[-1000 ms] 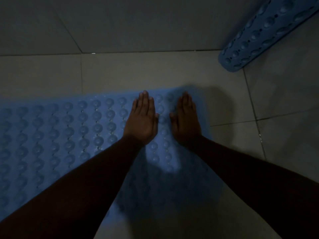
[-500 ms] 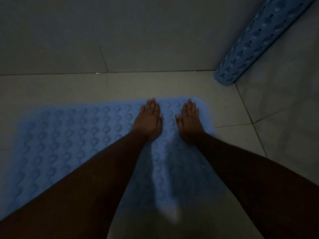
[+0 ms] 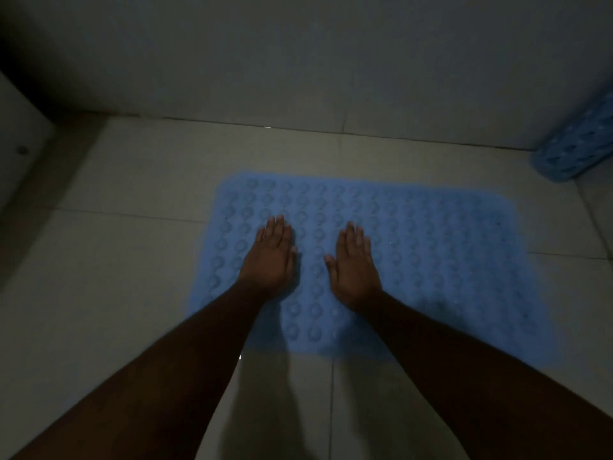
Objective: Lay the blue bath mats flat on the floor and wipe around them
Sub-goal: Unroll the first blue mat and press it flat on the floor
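A blue bath mat (image 3: 431,260) with rows of round bumps lies flat on the tiled floor in the middle of the dim view. My left hand (image 3: 270,257) rests palm down on its left part, fingers together and pointing away from me. My right hand (image 3: 356,263) lies palm down beside it, a little to the right, also flat on the mat. Neither hand holds anything. A second blue mat (image 3: 574,154) stands rolled or leaning at the right edge, where the floor meets the wall.
A tiled wall (image 3: 298,61) rises just beyond the mat. A pale fixture or ledge (image 3: 20,144) stands at the far left. Bare floor tiles (image 3: 116,260) lie to the left of the mat and in front of it.
My hands have slid from the mat's right end toward its left part, and the view has pulled back so the whole mat shows. The second mat now sits at the right edge.
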